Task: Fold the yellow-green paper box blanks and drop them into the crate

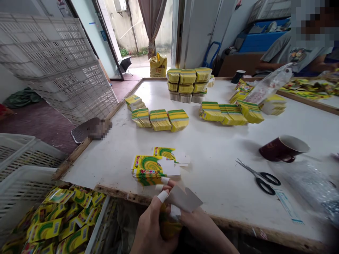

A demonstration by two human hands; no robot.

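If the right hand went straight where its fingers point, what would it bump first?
The right hand would probably bump the pile of yellow-green cartons just past its fingertips, though depth is unclear.

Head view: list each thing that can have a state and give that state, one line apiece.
Held carton, gripped, pale flap sticking out
Printed cartons, flat, piled overlapping
Scissors, blades slightly parted
Mug, uncovered, contents hidden
Curtain, gathered and tied
Yellow sack, standing upright
Lower crate, uncovered, holding many yellow boxes

Carton [184, 199] between left hand [152, 222] and right hand [191, 218]
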